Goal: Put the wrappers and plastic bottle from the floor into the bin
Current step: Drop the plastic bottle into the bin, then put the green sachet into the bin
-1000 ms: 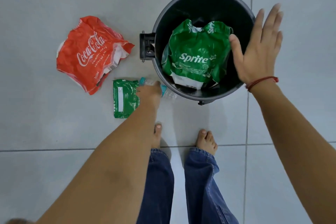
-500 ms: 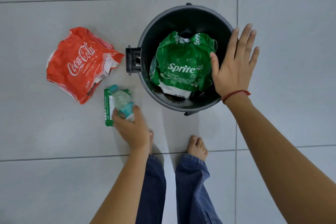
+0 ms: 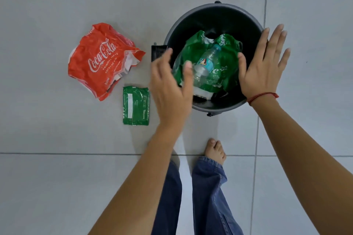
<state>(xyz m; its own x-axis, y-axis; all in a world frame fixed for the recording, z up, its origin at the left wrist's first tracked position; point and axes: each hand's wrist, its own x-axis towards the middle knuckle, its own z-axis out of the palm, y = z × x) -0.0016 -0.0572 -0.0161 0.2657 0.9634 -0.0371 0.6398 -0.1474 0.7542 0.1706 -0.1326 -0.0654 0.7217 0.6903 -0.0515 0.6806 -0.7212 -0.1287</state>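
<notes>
A black round bin [image 3: 246,19] stands on the tiled floor. Inside it lies a crumpled green Sprite wrapper [image 3: 227,66], and a clear plastic bottle [image 3: 205,63] with a teal label rests on top of that wrapper. My left hand [image 3: 170,86] hovers open over the bin's left rim, fingers spread and empty, just left of the bottle. My right hand [image 3: 263,65] is open with flat fingers over the bin's right rim. A red Coca-Cola wrapper [image 3: 101,59] lies on the floor left of the bin. A small green wrapper [image 3: 136,106] lies below it.
Grey floor tiles [image 3: 47,129] surround everything. My bare right foot [image 3: 214,151] and blue jeans legs [image 3: 208,196] are below the bin, near a tile seam. A black latch [image 3: 157,51] sticks out from the bin's left side.
My left hand lifted the bottle from the floor beside the small green wrapper, carried it right over the bin and let go. The bottle now lies on the Sprite wrapper. My right hand stayed by the rim.
</notes>
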